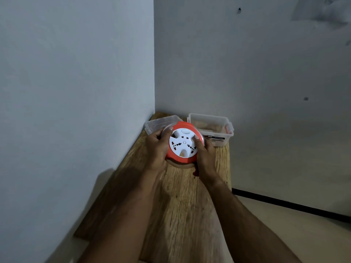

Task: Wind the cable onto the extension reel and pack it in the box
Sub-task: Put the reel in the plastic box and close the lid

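Fingers of the left hand point(156, 147) and right hand point(204, 155) clasp the extension reel point(183, 144) from both sides; keep it level, lifting toward the box point(224, 137).

Home corner: plain walls point(76, 73), wooden table point(182, 205).

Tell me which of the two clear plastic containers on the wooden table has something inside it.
The clear plastic container on the right, by the right-hand wall: pale, pinkish contents show through its sides. The clear plastic container on the left, partly behind the left hand, looks empty.
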Action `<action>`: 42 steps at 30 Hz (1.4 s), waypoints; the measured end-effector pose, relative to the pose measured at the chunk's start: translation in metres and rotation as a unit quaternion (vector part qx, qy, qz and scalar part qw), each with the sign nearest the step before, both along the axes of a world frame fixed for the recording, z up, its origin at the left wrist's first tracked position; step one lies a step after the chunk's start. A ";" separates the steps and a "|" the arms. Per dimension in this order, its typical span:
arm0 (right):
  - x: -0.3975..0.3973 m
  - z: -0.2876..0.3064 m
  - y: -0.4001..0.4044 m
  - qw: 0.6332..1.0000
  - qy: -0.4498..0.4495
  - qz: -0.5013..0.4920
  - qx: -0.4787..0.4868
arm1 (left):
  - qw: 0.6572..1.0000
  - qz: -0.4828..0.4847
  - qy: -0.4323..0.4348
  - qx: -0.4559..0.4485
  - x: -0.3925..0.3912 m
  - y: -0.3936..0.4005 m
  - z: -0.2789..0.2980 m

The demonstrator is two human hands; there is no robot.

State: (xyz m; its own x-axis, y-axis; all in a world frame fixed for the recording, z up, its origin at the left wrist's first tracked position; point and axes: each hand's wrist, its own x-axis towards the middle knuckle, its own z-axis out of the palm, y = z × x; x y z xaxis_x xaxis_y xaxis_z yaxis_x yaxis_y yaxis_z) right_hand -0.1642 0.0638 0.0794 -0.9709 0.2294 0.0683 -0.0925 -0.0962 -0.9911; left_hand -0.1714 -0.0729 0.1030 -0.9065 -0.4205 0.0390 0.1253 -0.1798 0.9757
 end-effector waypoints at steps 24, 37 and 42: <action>0.012 -0.087 -0.067 0.963 -0.137 0.078 0.219 | 0.975 0.046 -0.195 -0.101 0.037 -0.079 -0.098; 0.023 -0.121 -0.113 0.853 -0.137 0.136 0.484 | 0.943 0.075 -0.234 -0.223 0.054 -0.128 -0.126; 0.030 -0.126 -0.124 0.796 -0.123 0.111 0.582 | 0.918 0.063 -0.235 -0.312 0.065 -0.133 -0.129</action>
